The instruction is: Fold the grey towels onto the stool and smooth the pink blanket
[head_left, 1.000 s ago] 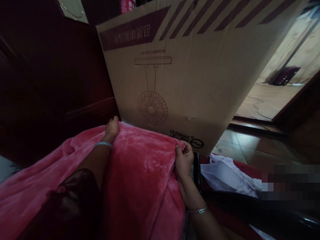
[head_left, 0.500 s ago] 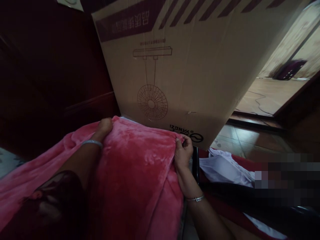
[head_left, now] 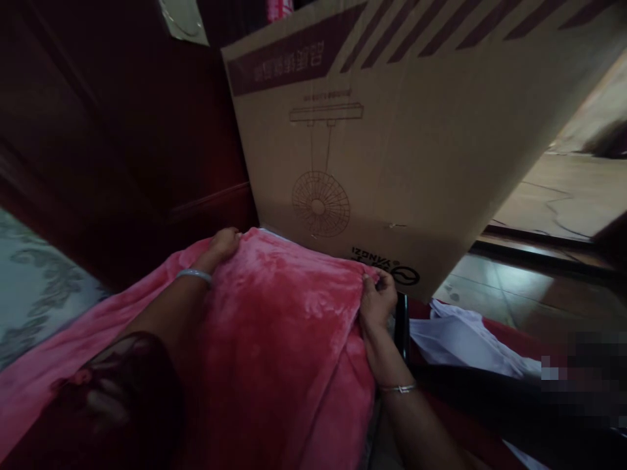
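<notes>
A plush pink-red blanket [head_left: 284,313] spreads out before me, its far edge close to a big cardboard box. Up at the blanket's far left, my left hand [head_left: 226,243] is closed on its edge, a pale bangle on the wrist. At the far right corner my right hand [head_left: 379,300] pinches the fabric between thumb and fingers; a thin silver bracelet circles that wrist. Between the two hands the far edge runs fairly straight. What lies beneath the blanket is mostly hidden.
The tall cardboard box [head_left: 416,143] with a fan drawing blocks the far side. Dark red wooden panelling [head_left: 147,117] rises at left. White cloth [head_left: 465,339] lies at right beside a dark bar-like edge. Beyond are floor tiles [head_left: 490,277] and a doorway.
The view has swung a little to the left, so everything sits farther right. Both hands keep their hold on the blanket, which looks almost the same.
</notes>
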A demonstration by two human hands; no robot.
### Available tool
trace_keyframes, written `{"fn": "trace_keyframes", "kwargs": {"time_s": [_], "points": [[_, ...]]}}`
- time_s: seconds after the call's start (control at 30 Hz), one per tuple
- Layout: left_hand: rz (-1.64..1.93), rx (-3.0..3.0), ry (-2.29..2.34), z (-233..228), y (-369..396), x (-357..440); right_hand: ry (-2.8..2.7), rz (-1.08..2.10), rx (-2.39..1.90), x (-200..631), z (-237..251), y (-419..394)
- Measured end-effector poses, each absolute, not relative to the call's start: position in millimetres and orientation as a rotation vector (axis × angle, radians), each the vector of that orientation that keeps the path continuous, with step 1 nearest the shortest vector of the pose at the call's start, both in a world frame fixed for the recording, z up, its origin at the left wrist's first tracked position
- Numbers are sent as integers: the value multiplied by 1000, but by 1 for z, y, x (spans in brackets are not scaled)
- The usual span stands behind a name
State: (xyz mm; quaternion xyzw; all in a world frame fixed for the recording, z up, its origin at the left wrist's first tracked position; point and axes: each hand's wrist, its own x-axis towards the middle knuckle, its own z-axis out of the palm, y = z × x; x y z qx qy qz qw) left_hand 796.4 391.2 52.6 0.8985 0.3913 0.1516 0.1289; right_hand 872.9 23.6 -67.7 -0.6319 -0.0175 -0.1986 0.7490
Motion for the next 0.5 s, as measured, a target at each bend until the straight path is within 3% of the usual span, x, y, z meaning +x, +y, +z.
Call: {"fn": "trace_keyframes", "kwargs": {"time_s": [0.33,0.5], "points": [[276,2628,1376,58,396,613,-16,-445,-1482,874,-82,19],[313,2677,1290,39,376,583,-21,-490,-1448,873,-81,19]]}}
